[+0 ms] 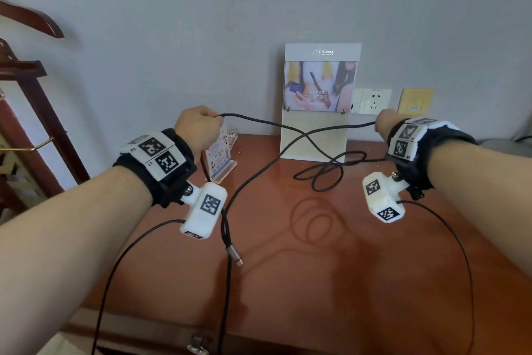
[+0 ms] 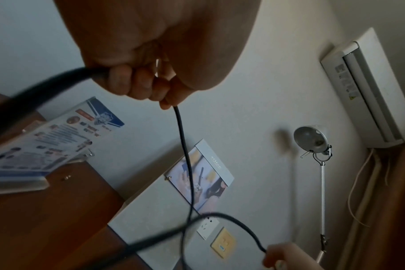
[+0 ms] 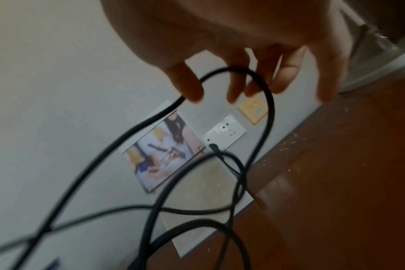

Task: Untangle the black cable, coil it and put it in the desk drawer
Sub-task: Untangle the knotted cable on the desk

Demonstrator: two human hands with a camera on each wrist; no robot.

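The black cable (image 1: 305,135) is lifted above the brown desk (image 1: 316,282), and its two strands cross in the air between my hands. My left hand (image 1: 201,127) is a fist that grips one strand (image 2: 183,146). A free end with a silver plug (image 1: 234,255) hangs below it. My right hand (image 1: 384,121) is raised at the same height. Its fingers (image 3: 236,85) are spread, and the cable (image 3: 269,109) arcs across them without being clasped. Slack loops (image 1: 342,171) lie on the desk under the right wrist.
A tall sign stand (image 1: 319,101) leans on the wall behind the cable. A small acrylic card holder (image 1: 220,153) stands by my left wrist. Wall sockets (image 1: 374,101) sit at the right and a wooden rack (image 1: 31,124) at the left. A metal fitting (image 1: 198,343) shows on the desk's front edge.
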